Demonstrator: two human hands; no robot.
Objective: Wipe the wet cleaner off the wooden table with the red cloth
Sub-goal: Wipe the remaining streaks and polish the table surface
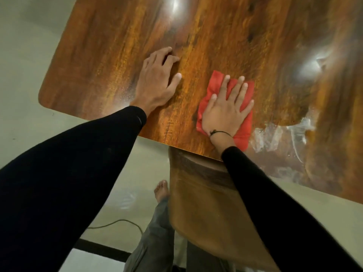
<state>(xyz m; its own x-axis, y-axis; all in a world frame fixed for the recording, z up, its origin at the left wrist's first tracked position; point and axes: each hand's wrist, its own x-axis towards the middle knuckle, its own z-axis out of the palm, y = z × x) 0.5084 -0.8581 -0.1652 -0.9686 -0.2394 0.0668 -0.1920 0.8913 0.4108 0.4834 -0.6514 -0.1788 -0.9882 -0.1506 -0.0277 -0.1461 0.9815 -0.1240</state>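
Left hand point(157, 79): palm down on the table point(98, 55), fingers slightly bent, thumb spread toward the right hand.
Right hand point(227, 108): flat, fingers straight and fanned, pressing the red cloth point(214, 79) onto the table near its front edge.
Right wrist: a thin dark cord around it.
Arms: both in black sleeves, reaching forward from the front edge of the table; the left sleeve ends at the wrist.
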